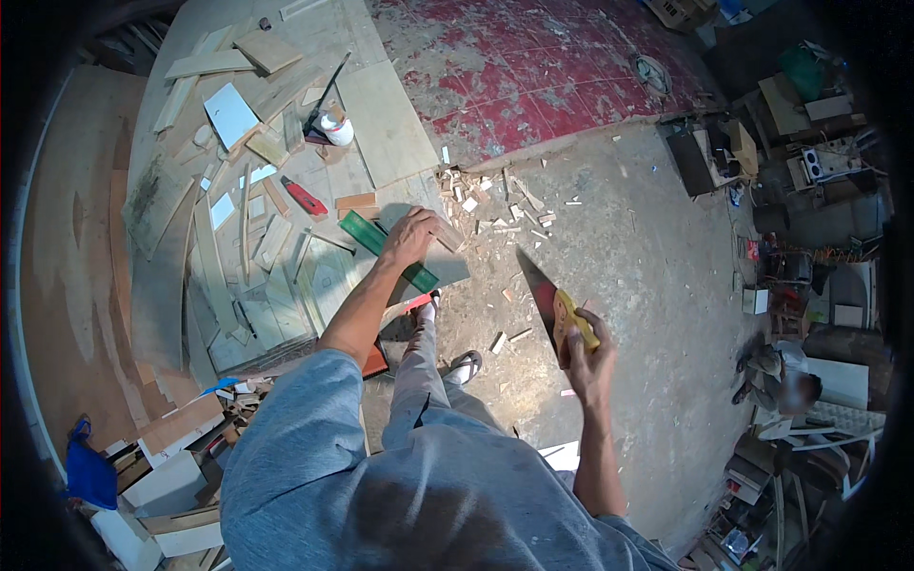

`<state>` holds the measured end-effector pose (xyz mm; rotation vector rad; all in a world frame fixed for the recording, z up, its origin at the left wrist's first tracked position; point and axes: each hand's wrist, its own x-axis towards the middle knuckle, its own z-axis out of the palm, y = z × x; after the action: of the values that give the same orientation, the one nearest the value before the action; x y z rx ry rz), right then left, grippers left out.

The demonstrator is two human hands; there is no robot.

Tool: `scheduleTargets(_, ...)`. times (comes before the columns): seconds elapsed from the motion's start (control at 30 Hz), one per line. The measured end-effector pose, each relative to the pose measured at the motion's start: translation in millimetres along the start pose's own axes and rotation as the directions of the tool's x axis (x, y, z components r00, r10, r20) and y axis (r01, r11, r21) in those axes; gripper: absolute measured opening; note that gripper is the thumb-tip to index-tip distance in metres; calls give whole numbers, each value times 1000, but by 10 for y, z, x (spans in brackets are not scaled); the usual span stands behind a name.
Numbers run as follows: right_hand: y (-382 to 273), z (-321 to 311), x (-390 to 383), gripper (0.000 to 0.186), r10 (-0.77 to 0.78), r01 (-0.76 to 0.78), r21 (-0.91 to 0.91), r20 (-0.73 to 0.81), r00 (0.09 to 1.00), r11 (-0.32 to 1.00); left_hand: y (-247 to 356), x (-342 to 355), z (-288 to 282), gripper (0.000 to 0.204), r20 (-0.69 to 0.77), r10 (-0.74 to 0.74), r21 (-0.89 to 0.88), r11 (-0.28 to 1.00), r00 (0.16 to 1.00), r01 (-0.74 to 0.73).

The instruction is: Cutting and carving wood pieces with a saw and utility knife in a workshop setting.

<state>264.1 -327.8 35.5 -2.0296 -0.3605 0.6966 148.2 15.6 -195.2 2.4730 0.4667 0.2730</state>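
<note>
My right hand (588, 354) is closed round the yellow handle (577, 322) of a handsaw. Its blade (541, 287) points up and away, over the concrete floor and apart from any wood. At the right edge of the workbench, my left hand (411, 238) is closed on a short wooden block (447, 235), whose end juts toward the floor. Beneath my left wrist lies a long green bar (363, 231), partly covered by the arm. Just left of it are a small brown wood strip (356, 201) and a red utility knife (305, 196).
Boards, offcuts and a white tub (337, 127) crowd the bench (324, 276). Wood scraps (514, 205) litter the floor beside it. A raised red-painted floor (533, 76) lies beyond. Another person (785, 366) is low down at the far right, among stacked furniture and clutter.
</note>
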Motion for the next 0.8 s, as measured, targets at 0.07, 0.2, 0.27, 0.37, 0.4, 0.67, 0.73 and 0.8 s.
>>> scheduleTargets(0.07,231,150,-86,31,-121,128,111,-69,990,986,40,11,22,21,-5,4,27,1000,1000,-4)
scheduleTargets(0.2,319,276,-72,34,127,-108,260,-57,990,959,128,111,114,21,-217,225,164,968,950,-192)
scheduleTargets(0.27,368,404,-71,37,63,-55,205,-37,997,977,81,124,132,24,-95,107,69,993,990,-101)
scheduleTargets(0.37,386,717,-58,51,-81,79,177,3,997,981,24,-1,188,29,-15,-41,-12,999,999,41)
scheduleTargets(0.4,393,793,-41,51,-68,66,169,9,998,984,17,-85,220,30,-66,-73,-19,997,995,72)
scheduleTargets(0.67,987,1255,220,50,-229,223,181,17,973,958,146,-148,434,31,-194,-18,-92,996,981,0)
scheduleTargets(0.73,1085,1341,303,48,-324,329,119,-56,944,937,238,-137,509,41,-193,-190,-124,978,963,168)
scheduleTargets(0.8,1154,1358,361,44,-290,292,214,-44,956,932,337,-100,571,46,-243,-212,-186,968,947,169)
